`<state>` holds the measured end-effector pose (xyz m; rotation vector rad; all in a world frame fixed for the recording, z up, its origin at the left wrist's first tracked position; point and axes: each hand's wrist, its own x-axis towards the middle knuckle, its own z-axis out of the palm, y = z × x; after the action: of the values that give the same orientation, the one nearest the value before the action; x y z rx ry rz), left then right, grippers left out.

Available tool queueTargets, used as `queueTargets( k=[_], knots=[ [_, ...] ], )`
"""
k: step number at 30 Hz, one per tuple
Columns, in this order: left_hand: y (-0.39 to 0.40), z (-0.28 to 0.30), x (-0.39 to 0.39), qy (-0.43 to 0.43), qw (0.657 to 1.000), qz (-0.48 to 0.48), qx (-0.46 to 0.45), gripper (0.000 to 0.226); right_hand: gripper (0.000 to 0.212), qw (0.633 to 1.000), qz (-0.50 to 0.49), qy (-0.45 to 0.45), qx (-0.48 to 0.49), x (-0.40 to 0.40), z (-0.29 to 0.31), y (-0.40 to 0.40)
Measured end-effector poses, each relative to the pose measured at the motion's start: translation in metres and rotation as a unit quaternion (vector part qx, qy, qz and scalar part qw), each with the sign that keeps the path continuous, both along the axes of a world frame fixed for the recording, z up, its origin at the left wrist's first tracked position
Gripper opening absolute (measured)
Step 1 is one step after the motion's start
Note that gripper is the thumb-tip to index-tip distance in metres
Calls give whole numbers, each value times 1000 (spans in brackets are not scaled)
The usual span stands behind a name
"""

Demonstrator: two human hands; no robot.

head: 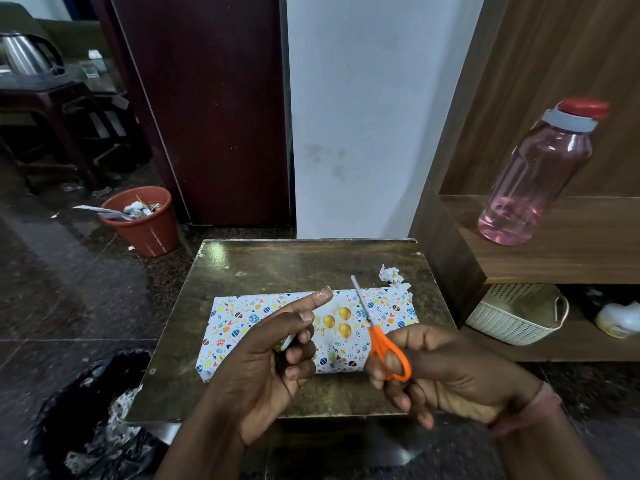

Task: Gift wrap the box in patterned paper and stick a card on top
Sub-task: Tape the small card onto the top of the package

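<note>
Your forearms are bare, with no sleeves in view. Your right hand (pixel 460 372) has a thin pinkish thread band around the wrist, well back from the fingers. Your left hand (pixel 266 358) wears nothing.

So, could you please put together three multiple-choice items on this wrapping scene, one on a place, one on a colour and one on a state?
1. Where does the pink transparent plastic bottle stand?
A. on the wooden shelf
B. on the floor
C. in the bucket

2. What colour are the handles of the scissors?
A. blue
B. orange
C. black

3. What state is the flat box on the small dark table in?
A. bare
B. half covered
C. wrapped in patterned paper

Answers: 1 A, it stands on the wooden shelf right of the table. 2 B, the right hand holds orange loops. 3 C, patterned paper covers every side that shows.
</note>
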<state>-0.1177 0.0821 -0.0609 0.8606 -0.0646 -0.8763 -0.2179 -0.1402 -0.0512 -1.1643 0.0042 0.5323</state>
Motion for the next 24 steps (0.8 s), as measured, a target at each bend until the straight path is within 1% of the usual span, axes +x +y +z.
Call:
queueTargets(
  k=[2,3,5,6,7,8,10,11,12,14,17,24],
  knots=[
    [0,0,0,-5,1000,-5,-5,53,33,1000,-26,-9,6,-4,3,-9],
    [1,-1,0,-6,1000,-7,-6,57,31,998,-68,-12,1,-4,5,-11],
    [1,-1,0,-9,1000,-9,-8,60,26,978,-205,-6,-34,-1,3,-17],
    [1,0,-1,-11,1000,-10,-7,60,26,958,-276,-5,-80,2,0,-21],
    [1,0,-1,-13,1000,-10,-6,59,27,930,-331,-2,-159,5,-3,-24],
    [0,0,-1,-14,1000,-10,-6,59,28,894,-361,5,-265,6,-7,-28],
    [0,0,-1,-15,1000,-10,-6,59,33,801,-359,30,-478,7,-17,-33],
    [0,0,-1,-15,1000,-10,-5,59,35,766,-342,45,-542,6,-20,-34],
    [-1,0,-2,-16,1000,-11,-4,59,36,744,-322,62,-581,6,-22,-32],
    [-1,0,-2,-19,1000,-13,-2,59,35,713,-295,93,-629,8,-21,-26],
    [-2,-1,-2,-21,1000,-13,-1,59,32,670,-288,110,-675,12,-18,-17],
    [-2,-2,-3,-29,999,-20,-2,51,26,622,-229,104,-742,7,5,2]
  ],
)
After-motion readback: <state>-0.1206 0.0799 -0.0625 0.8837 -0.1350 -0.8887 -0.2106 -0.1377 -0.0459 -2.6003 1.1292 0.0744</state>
